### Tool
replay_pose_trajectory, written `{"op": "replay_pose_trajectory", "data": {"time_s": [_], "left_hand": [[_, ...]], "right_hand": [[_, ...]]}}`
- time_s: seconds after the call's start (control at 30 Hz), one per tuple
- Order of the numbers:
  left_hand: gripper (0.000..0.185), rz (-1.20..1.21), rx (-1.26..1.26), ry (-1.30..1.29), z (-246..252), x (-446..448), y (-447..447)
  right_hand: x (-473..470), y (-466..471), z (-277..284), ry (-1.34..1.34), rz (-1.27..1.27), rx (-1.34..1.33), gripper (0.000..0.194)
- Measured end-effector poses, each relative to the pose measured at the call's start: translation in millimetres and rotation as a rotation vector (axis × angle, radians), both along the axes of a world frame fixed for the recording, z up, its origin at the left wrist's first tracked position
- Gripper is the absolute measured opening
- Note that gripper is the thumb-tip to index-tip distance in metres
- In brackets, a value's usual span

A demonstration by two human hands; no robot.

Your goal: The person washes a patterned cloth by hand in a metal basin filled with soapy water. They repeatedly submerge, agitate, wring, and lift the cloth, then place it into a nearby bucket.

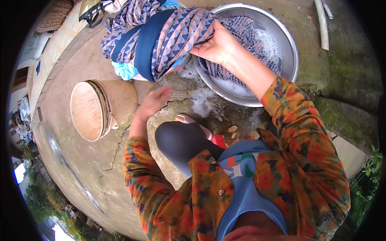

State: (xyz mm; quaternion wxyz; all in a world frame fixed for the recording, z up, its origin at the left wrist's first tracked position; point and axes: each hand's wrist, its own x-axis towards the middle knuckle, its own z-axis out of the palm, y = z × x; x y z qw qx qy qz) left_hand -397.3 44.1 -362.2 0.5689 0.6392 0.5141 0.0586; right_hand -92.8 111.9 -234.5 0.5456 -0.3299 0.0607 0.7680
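My right hand [221,45] grips a patterned cloth [187,33] with navy and pink triangles and dark blue bands. One part of the cloth is heaped over a tub of laundry at the upper left. Its other part [238,27] lies in soapy water in a round metal basin [291,45]. My left hand [156,98], blurred, hangs empty over the wet ground just below the heap. Light blue fabric [125,70] pokes out beneath the patterned cloth. Most of the tub under the heap is hidden.
A beige plastic bucket [123,96] lies on its side on the cracked concrete [90,162] at left. Suds [203,102] are spilled beside the basin. Pale pipes [322,27] lie at the upper right, and a woven basket [54,15] stands at the upper left.
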Motion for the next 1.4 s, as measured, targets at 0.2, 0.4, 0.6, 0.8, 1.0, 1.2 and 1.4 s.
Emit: {"op": "replay_pose_trajectory", "data": {"time_s": [0.2, 0.4, 0.6, 0.8, 1.0, 1.2, 1.4], "left_hand": [[0.106, 0.169, 0.307, 0.036, -5.6, 170.6, 29.0], [0.057, 0.029, 0.703, -0.121, -33.1, 215.6, 59.2], [0.045, 0.059, 0.762, -0.338, -6.5, 217.6, 62.6], [0.037, 0.484, 0.248, -0.837, 31.2, 235.1, 22.5], [0.040, 0.601, 0.162, -0.845, 60.7, 248.7, 0.2], [0.045, 0.765, 0.105, -0.856, 64.1, 261.3, -12.5], [0.043, 0.925, -0.078, -0.783, 81.7, 275.7, -9.5]], "right_hand": [[-3.1, -13.1, 9.7, -0.049, 0.005, -0.071, 0.051], [-7.9, -39.8, 34.6, -0.130, -0.031, -0.108, 0.052], [-2.4, -50.7, 39.3, -0.217, -0.001, -0.031, 0.055], [55.4, -81.8, 42.2, -0.806, 0.641, 0.183, 0.104], [81.1, -157.4, 8.7, -1.361, 0.163, 0.576, 0.023], [101.8, -170.5, -14.1, -2.019, 0.243, 0.681, 0.122], [91.4, -159.9, -48.7, -2.011, 0.342, 0.674, 0.134]]}}
